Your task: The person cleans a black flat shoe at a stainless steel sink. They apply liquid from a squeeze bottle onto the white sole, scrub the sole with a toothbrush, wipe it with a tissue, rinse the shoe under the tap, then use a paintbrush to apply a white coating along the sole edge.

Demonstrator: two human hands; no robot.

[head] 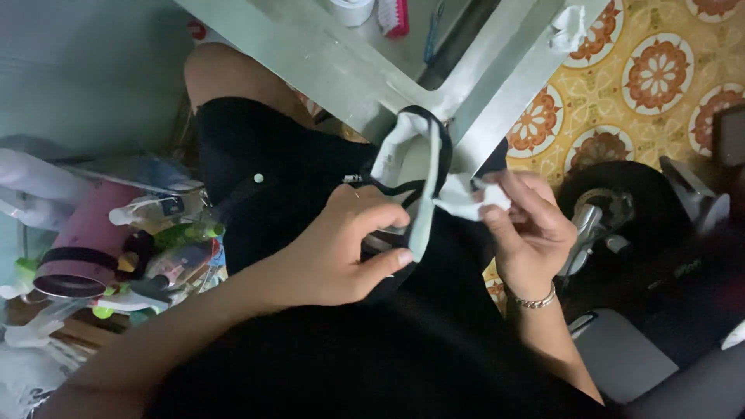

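My left hand (341,248) pinches a pale strap-like piece of a white and black headband-shaped object (415,159) held over my lap. My right hand (524,225), with a thin bracelet on the wrist, grips a crumpled white tissue (473,198) pressed against that object's side. Both hands hover above my black clothing (310,178), just below the corner of a metal frame (466,93).
A clutter of bottles and a pink cylinder (85,240) lies at the left. A yellow floor with round orange patterns (660,74) is at the upper right. A dark round device with a metal part (613,202) sits at the right. Another crumpled tissue (570,23) rests on the frame.
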